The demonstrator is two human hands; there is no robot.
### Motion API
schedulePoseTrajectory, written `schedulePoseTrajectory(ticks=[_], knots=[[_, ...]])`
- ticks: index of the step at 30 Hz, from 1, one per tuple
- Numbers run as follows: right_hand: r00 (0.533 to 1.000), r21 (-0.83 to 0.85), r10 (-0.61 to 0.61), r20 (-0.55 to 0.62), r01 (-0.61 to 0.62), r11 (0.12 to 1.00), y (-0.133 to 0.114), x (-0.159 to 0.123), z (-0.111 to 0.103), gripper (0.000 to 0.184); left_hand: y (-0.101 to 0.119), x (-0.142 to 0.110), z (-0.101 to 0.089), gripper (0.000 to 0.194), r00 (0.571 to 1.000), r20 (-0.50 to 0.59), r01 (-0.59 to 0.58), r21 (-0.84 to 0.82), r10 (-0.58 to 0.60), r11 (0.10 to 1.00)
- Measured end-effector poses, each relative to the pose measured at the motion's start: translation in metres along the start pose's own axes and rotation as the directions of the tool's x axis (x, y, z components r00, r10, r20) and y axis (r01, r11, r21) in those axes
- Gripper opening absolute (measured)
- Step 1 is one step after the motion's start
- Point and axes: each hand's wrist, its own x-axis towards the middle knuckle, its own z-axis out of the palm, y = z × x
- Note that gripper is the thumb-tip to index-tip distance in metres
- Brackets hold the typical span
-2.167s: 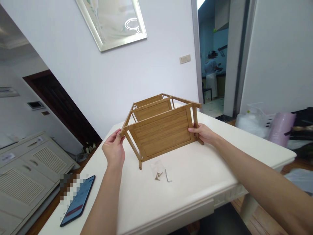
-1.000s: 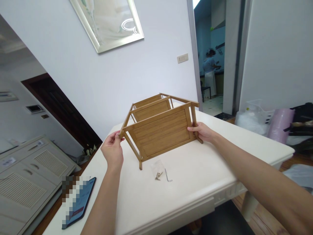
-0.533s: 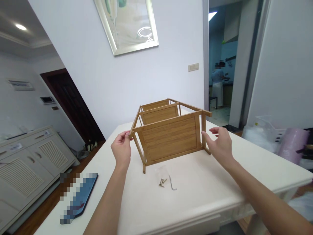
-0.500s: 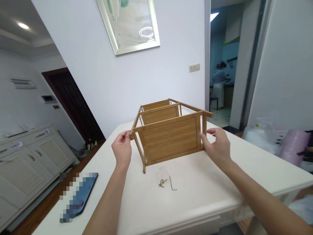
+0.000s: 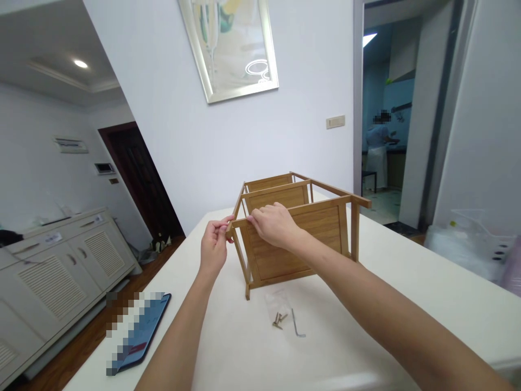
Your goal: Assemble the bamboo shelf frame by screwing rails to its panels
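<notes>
Two hands on a wooden rack (image 5: pixel 321 231), center of the frame.
Left hand (image 5: pixel 214 247) pinches its near-left corner; right hand's (image 5: pixel 274 224) fingers clamp the upper rail nearby. Screws (image 5: pixel 279 320) lie on the tabletop (image 5: pixel 236 347), lower center.

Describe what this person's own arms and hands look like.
The left hand and right hand are bare: no gloves, and no rings that I can see. The forearms show no sleeves, watch or bracelet within the picture.

The left grip (image 5: pixel 214 245) and right grip (image 5: pixel 275 224) hold the wooden rack (image 5: pixel 328 228).
</notes>
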Motion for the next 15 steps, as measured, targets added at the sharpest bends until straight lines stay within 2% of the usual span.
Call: schedulePoseTrajectory(ticks=[4, 8, 15], knots=[[0.996, -0.030, -0.033, -0.083, 0.030, 0.999, 0.004, -0.008, 0.006, 0.046, -0.005, -0.002, 0.003, 0.034, 0.998, -0.007, -0.061, 0.000, 0.061, 0.998], [0.985, -0.061, -0.056, -0.164, 0.047, 0.997, 0.004, -0.014, 0.009, 0.043, -0.009, -0.006, 0.008, 0.030, 0.993, -0.024, -0.116, 0.074, 0.118, 0.990], [0.966, -0.106, -0.063, -0.251, 0.037, 0.994, 0.004, -0.015, 0.009, 0.041, -0.010, -0.008, 0.008, 0.025, 0.993, -0.008, -0.116, 0.117, 0.117, 0.986]])
